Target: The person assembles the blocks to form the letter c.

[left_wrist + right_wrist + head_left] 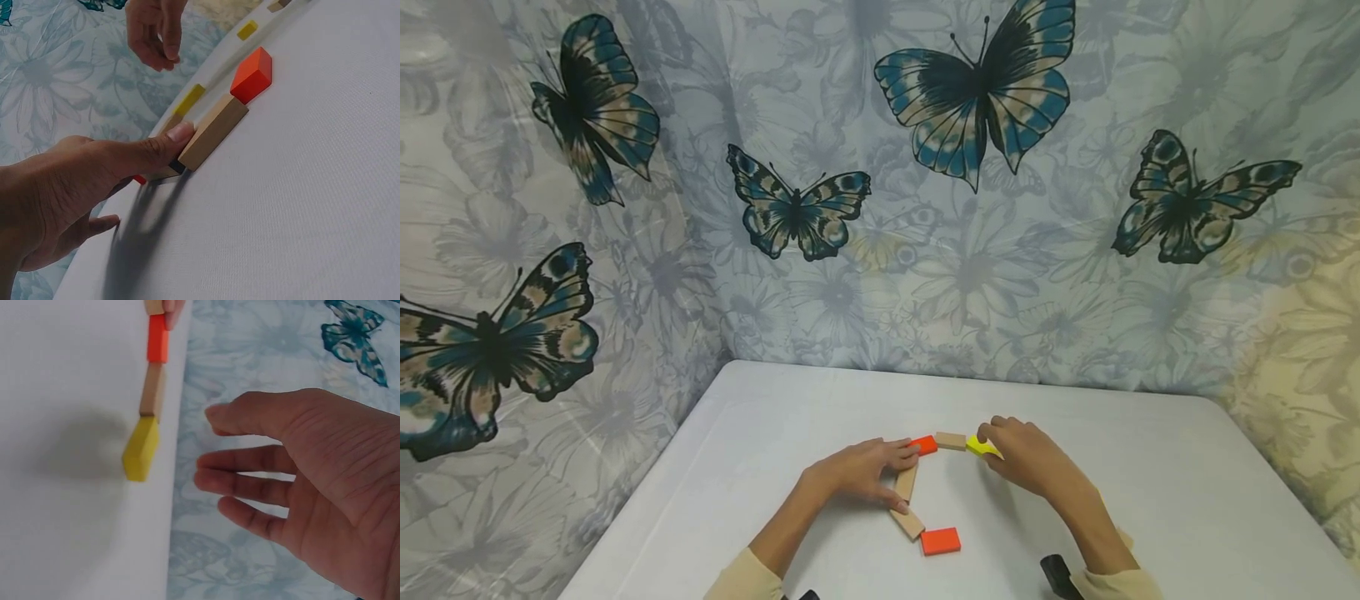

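Note:
Wooden and coloured blocks form a curved row on the white table. My left hand (868, 471) spreads over its left side, thumb against the near wooden block (215, 131) and fingertips at the far red block (925, 445). Partly under that hand lies another wooden block (906, 482). The near red block (941, 541) ends the row. My right hand (312, 469) hovers near the yellow block (140, 450) at the far end, fingers relaxed, holding nothing. Between the far red and yellow blocks sits a wooden block (951, 441).
The left wrist view shows another yellow block (247, 30) and a wooden piece (278, 5) farther off on the table (820, 392). A butterfly-patterned curtain (985, 275) hangs behind the table's far edge.

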The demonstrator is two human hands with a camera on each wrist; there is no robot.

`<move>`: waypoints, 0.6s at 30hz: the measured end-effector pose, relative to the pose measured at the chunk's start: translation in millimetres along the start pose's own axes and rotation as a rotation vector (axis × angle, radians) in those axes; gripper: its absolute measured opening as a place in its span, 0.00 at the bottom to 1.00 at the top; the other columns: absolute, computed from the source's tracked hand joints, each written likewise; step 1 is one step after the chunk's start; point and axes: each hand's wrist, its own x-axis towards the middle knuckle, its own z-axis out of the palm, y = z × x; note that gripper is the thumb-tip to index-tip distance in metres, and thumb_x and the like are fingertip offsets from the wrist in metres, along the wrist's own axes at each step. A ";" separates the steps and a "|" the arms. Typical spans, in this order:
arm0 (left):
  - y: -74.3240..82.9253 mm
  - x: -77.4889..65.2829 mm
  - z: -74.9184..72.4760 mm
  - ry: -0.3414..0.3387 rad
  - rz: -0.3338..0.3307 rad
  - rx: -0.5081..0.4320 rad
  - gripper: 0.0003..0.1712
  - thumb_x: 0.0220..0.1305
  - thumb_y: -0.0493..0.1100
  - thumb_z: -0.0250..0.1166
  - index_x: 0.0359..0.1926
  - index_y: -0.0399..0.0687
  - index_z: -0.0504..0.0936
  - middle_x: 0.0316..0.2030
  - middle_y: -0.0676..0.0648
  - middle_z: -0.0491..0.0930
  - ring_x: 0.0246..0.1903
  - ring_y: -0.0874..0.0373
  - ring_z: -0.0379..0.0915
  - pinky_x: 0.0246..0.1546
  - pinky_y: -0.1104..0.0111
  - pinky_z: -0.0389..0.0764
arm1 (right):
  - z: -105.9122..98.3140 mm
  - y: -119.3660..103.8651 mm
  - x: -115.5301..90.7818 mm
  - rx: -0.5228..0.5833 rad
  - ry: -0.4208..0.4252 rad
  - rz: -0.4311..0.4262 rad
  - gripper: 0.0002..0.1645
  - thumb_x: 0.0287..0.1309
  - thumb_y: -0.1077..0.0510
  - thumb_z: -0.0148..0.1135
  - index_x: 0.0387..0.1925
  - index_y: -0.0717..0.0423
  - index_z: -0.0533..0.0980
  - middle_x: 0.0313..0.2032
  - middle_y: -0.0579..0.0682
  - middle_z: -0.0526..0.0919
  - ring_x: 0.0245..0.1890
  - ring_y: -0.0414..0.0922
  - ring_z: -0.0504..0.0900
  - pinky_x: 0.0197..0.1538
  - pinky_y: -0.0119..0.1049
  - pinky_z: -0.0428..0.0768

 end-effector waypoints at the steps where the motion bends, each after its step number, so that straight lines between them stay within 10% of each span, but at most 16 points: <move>1: 0.3 -0.1 -0.3 0.000 0.002 0.000 0.48 0.62 0.67 0.71 0.78 0.57 0.67 0.80 0.57 0.60 0.82 0.59 0.54 0.82 0.51 0.61 | -2.7 0.0 -3.2 0.006 -0.015 -0.003 0.15 0.57 0.61 0.77 0.45 0.54 0.84 0.40 0.49 0.87 0.33 0.42 0.81 0.42 0.42 0.87; 18: 0.3 0.6 0.7 -0.003 0.014 0.019 0.48 0.63 0.67 0.71 0.78 0.57 0.67 0.81 0.57 0.60 0.82 0.59 0.54 0.82 0.50 0.61 | -24.1 44.2 -73.2 0.274 -0.287 0.007 0.12 0.60 0.72 0.65 0.41 0.55 0.83 0.36 0.46 0.86 0.33 0.37 0.80 0.36 0.34 0.81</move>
